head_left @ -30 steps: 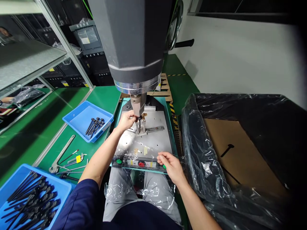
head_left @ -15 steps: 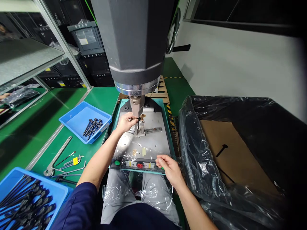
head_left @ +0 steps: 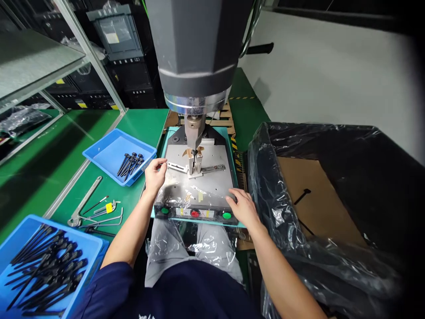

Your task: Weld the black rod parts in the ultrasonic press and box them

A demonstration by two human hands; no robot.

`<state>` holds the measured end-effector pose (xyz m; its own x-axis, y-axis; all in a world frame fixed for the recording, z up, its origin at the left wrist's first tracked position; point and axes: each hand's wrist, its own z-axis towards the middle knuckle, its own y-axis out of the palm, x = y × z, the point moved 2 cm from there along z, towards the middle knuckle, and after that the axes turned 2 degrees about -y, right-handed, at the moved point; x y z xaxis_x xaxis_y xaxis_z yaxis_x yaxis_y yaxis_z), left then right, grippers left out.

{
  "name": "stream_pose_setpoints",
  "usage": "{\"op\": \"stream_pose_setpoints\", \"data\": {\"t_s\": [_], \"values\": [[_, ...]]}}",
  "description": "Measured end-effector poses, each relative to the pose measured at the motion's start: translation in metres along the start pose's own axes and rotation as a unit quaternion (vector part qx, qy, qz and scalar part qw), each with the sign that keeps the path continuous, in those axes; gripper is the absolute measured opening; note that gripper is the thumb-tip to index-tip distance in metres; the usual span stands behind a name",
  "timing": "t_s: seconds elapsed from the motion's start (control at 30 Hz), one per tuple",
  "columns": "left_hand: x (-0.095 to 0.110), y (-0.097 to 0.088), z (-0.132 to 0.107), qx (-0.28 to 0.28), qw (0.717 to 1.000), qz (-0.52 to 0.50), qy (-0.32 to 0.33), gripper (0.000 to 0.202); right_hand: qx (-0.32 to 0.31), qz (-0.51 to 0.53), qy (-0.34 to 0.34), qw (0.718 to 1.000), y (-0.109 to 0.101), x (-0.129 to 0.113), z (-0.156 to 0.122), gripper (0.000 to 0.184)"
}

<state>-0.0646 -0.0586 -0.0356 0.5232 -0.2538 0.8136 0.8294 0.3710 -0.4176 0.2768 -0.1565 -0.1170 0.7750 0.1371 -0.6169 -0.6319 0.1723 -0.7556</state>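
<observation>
A black long-stemmed part with a knob-like head [head_left: 194, 153] stands upright in the metal fixture [head_left: 195, 173], directly under the tip of the press head [head_left: 195, 133]. My left hand [head_left: 155, 175] is at the left edge of the machine's metal plate [head_left: 186, 190], fingers loosely bent and nothing visible in them. Over the plate's front right corner hovers my right hand [head_left: 244, 206], fingers spread and holding nothing. Just below and left of it is a green button [head_left: 226, 215]; a red button [head_left: 195, 214] and another green button [head_left: 165, 211] share the front panel.
On my left, a blue tray [head_left: 102, 153] holds several black parts, and a nearer blue bin [head_left: 94, 252] holds many more. An adjustable wrench [head_left: 86, 199] and hex keys [head_left: 108, 208] lie between them. At right stands a plastic-lined box [head_left: 265, 177] with cardboard [head_left: 318, 208] and black parts inside.
My left hand has let go of the black part and moved left, leaving it in the fixture. My right hand has shifted slightly right and its fingers have spread. The view has tilted a little.
</observation>
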Motion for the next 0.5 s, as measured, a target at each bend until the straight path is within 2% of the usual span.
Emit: {"op": "stream_pose_setpoints", "data": {"t_s": [0.07,0.17,0.27,0.37,0.43,0.5], "values": [[-0.016,-0.011,-0.026,-0.065,0.995,0.070,-0.010,0.023,-0.034,-0.041,-0.002,0.999,0.005,0.005,0.001,0.039],[-0.038,-0.017,-0.058,-0.168,0.966,0.195,-0.022,0.031,-0.047,-0.066,-0.020,0.996,0.015,-0.001,0.005,0.038],[-0.056,-0.019,-0.073,-0.184,0.936,0.287,-0.087,0.045,-0.052,-0.073,-0.054,0.995,0.030,-0.027,0.014,0.036],[-0.065,-0.020,-0.075,-0.202,0.913,0.316,-0.158,0.051,-0.102,-0.092,-0.061,0.989,0.052,-0.064,0.025,0.039],[-0.067,-0.023,-0.073,-0.206,0.911,0.306,-0.182,0.050,-0.146,-0.090,-0.026,0.985,0.066,-0.086,0.032,0.042],[-0.067,-0.029,-0.071,-0.195,0.917,0.279,-0.210,0.042,-0.184,-0.067,0.023,0.980,0.076,-0.101,0.036,0.037]]}}
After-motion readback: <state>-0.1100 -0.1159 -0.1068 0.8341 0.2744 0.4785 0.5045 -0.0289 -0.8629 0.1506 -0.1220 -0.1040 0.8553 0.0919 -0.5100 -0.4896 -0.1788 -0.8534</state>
